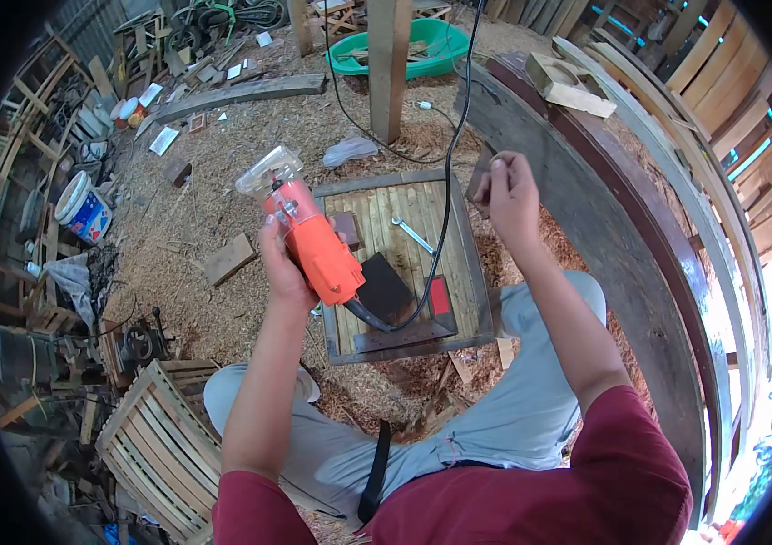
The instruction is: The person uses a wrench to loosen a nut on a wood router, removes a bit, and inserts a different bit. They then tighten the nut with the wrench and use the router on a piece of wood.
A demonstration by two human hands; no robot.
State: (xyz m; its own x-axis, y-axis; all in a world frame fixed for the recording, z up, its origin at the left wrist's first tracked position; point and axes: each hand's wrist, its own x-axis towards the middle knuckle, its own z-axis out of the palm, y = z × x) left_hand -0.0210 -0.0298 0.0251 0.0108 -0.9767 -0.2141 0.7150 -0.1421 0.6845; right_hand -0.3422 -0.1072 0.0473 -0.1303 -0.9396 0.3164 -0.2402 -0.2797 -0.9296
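My left hand [282, 265] is wrapped round an orange trim router [321, 254], held tilted with its clear plastic base [270, 169] pointing up and away. A black cord [448, 195] leaves the router's lower end, loops over the slatted wooden stand [374, 202] and runs upward. To the right, my right hand [513, 193] is raised with curled fingers, and a thin brown piece [480, 179] shows at the fingertips. Between my hands, a wrench [413, 235] lies on the stand, near a dark flat piece [386, 283] and a red rectangle [440, 296].
Sawdust covers the ground. A wooden post [390, 82] stands behind the stand, with a green basin [440, 59] beyond it. Long planks [586, 218] run along my right. At left are a white bucket [84, 207], a slatted wooden piece [163, 445] and a loose wood block [229, 260].
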